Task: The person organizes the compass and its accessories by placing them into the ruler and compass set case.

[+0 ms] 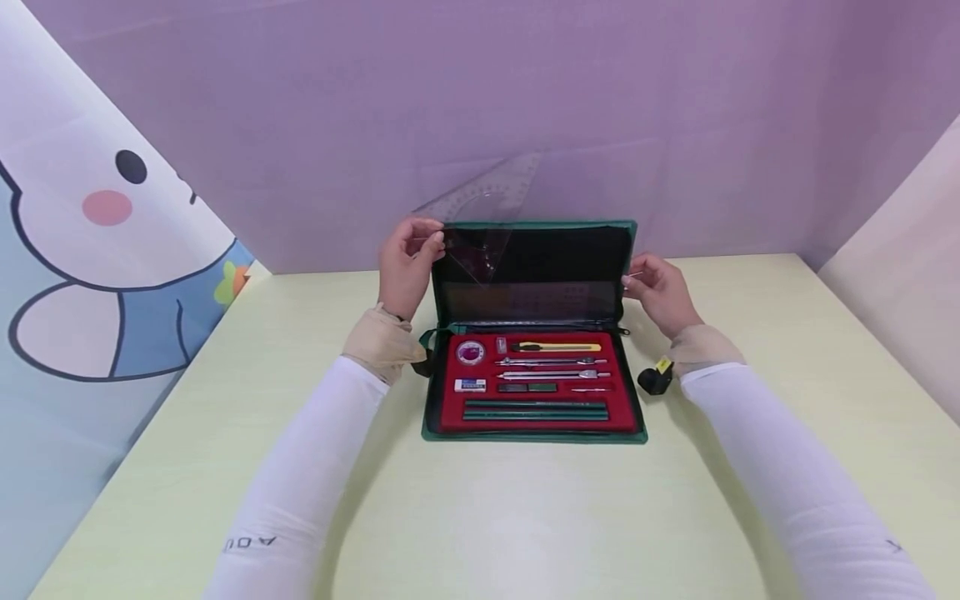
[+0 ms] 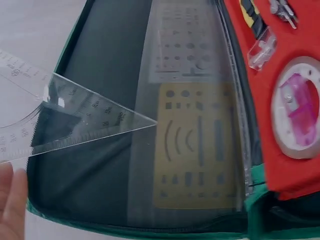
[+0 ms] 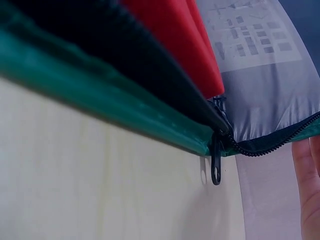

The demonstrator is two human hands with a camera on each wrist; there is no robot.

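A green zip case lies unfolded on the table, its dark-lined lid raised. My left hand pinches a clear set square by one edge, at the lid's upper left corner. In the left wrist view the tip of the set square points down at the lid's clear pocket, which contains a yellowish stencil template and a clear one; whether the tip is inside cannot be told. My right hand holds the lid's right edge between thumb and fingers.
The red tray holds a tape roll, a yellow cutter, compasses, an eraser and green pencils. A zip pull hangs at the hinge. A purple cloth stands behind the table.
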